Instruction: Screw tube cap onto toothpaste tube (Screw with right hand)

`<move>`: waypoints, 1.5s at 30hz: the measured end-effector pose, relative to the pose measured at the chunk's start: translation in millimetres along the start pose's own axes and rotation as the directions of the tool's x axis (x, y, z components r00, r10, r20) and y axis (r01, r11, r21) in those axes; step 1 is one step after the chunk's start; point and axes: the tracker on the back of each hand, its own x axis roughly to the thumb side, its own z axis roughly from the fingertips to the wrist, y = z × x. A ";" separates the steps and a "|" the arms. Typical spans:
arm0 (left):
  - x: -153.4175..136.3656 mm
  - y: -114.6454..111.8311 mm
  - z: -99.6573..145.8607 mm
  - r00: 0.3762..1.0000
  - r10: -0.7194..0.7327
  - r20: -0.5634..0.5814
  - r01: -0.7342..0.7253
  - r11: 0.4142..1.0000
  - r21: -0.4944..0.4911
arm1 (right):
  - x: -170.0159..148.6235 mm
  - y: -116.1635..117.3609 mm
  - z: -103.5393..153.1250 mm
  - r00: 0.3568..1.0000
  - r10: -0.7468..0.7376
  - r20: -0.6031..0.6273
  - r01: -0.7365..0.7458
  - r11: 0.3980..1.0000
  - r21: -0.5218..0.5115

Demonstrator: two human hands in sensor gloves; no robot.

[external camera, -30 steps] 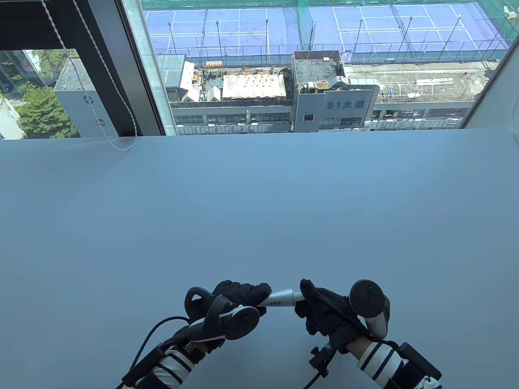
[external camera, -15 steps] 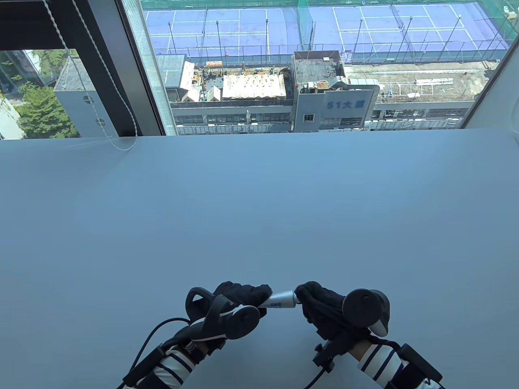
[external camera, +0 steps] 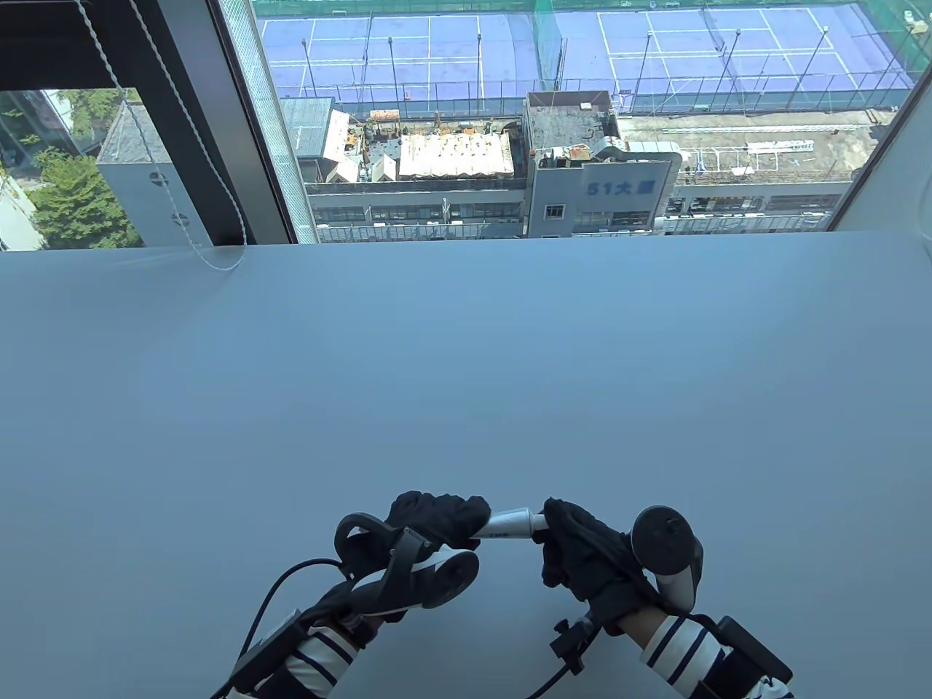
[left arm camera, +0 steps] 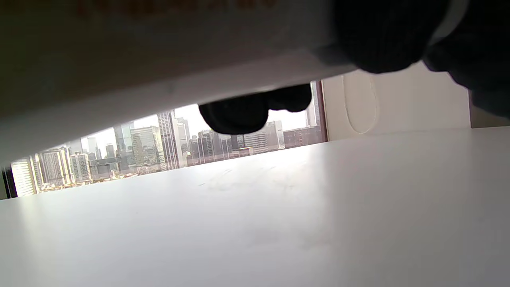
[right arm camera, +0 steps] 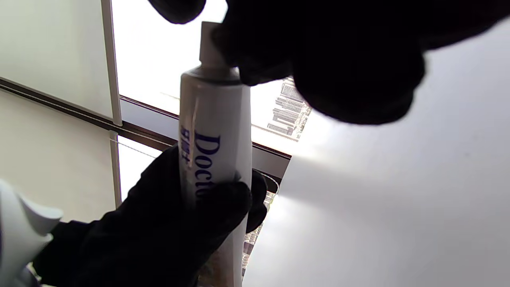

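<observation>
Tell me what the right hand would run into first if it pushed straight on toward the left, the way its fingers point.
The right hand already has its fingers on the cap at the toothpaste tube's end. Pushing on leftward would probably drive it along the tube into the left hand gripping the body.

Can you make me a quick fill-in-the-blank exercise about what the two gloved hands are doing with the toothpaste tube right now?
1. The toothpaste tube is gripped around its body by the ____ hand.
2. The right hand has its fingers on the tube's ____ end.
3. The blue lettering on the tube in the right wrist view begins with the letters ____.
4. The tube is held above a plain ____ table.

Missing words: left; cap; Doc; white
</observation>
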 end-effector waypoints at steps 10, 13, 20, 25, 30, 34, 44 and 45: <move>-42.9 -21.5 -82.3 0.656 0.480 -0.583 -0.714 0.644 -0.275 | -3.6 -21.0 -0.3 0.999 0.039 -0.024 -0.041 0.997 -0.065; -38.8 -46.2 -96.7 0.552 0.461 -0.695 -0.799 0.530 -0.283 | -6.1 -23.7 -0.8 0.998 0.053 -0.034 -0.056 0.996 -0.067; -18.4 -72.8 -113.8 0.561 0.345 -0.753 -0.761 0.573 -0.305 | -11.2 -26.1 -1.1 0.997 0.062 -0.054 -0.065 0.996 -0.059; -9.5 -71.3 -119.2 0.655 0.266 -0.707 -0.633 0.705 -0.321 | -10.6 -25.9 -1.1 0.996 0.073 -0.059 -0.076 0.996 -0.046; -5.1 -68.5 -121.1 0.772 0.122 -0.624 -0.466 0.775 -0.426 | -10.9 -23.9 -0.7 0.994 0.084 -0.065 -0.086 0.996 -0.034; -1.6 -67.4 -119.9 0.815 0.050 -0.577 -0.383 0.794 -0.472 | -11.6 -22.4 -0.8 0.993 0.096 -0.063 -0.097 0.995 -0.024; -29.9 -21.7 -82.2 0.881 0.066 -0.468 -0.208 0.944 -0.258 | 0.9 -31.4 -6.0 0.958 0.287 0.007 -0.286 0.956 -0.061; -36.3 -13.6 -74.8 0.893 0.083 -0.442 -0.193 0.959 -0.210 | 4.1 -32.8 -6.9 0.938 0.346 0.031 -0.344 0.937 -0.055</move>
